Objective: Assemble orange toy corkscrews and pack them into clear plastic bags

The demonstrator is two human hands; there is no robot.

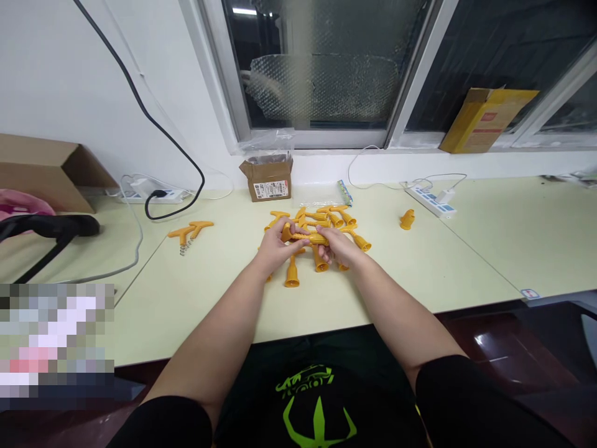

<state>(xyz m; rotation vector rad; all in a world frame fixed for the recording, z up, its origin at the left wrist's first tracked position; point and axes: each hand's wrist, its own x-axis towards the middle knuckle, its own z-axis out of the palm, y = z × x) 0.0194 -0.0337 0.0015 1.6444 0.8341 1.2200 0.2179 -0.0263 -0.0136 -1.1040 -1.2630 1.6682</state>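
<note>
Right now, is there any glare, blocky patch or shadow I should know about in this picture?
Head view: a bright streak shows in the window pane, and a white glint sits on the glossy dark red surface; head view: a blocky patch hides the lower left; head view: shadows under the yellow pieces on the table look faint.

We reach both arms out in front of us, and they lean in toward each other. Our left arm (221,326) and our right arm (403,308) are bare below the elbow. Our left hand (276,250) and right hand (344,247) are close together in the middle. Both hands grip with bent fingers. Our left thumb points across to the right hand, where some fingers curl under.
</note>
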